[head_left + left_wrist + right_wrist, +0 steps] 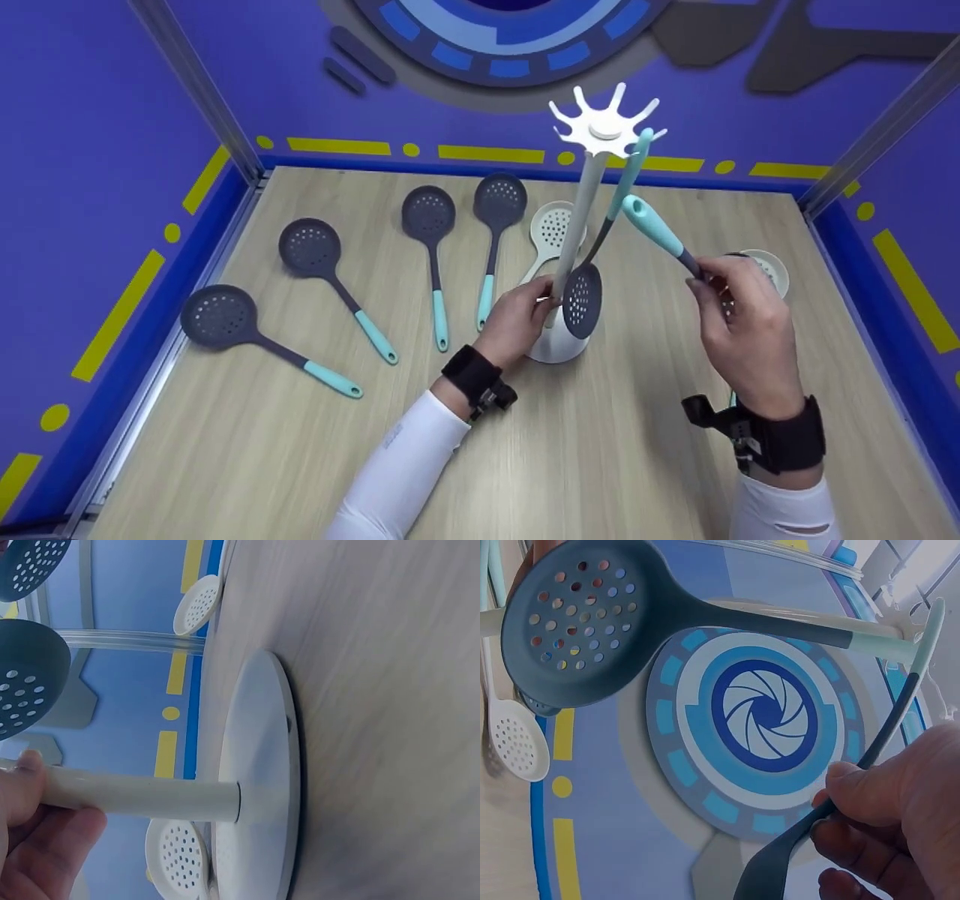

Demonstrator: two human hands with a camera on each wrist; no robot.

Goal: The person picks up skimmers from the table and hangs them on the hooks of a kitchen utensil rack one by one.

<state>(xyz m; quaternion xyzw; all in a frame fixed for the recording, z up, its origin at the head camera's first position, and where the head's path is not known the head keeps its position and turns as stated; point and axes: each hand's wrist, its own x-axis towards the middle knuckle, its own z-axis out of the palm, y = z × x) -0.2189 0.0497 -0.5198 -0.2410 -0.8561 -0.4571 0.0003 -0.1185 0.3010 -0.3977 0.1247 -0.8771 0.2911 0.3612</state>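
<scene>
A white utensil stand (587, 202) with a ring of hooks stands upright on the table. My left hand (517, 322) grips its pole low down, above the round base (251, 720). From one hook hangs a dark skimmer (583, 301) with a teal handle, on the stand's right side. My right hand (750, 334) pinches the dark shaft of another skimmer (656, 226), its teal handle tilted up toward the stand and apart from the hooks. That skimmer's head is mostly hidden by the hand in the head view; the right wrist view catches part of it.
Several dark skimmers with teal handles, such as one skimmer (221, 316), lie on the wooden table (247, 457) at the left. A white skimmer (551, 225) lies behind the stand. Another white skimmer (774, 271) is partly covered by my right hand. Blue walls (67, 150) enclose the table.
</scene>
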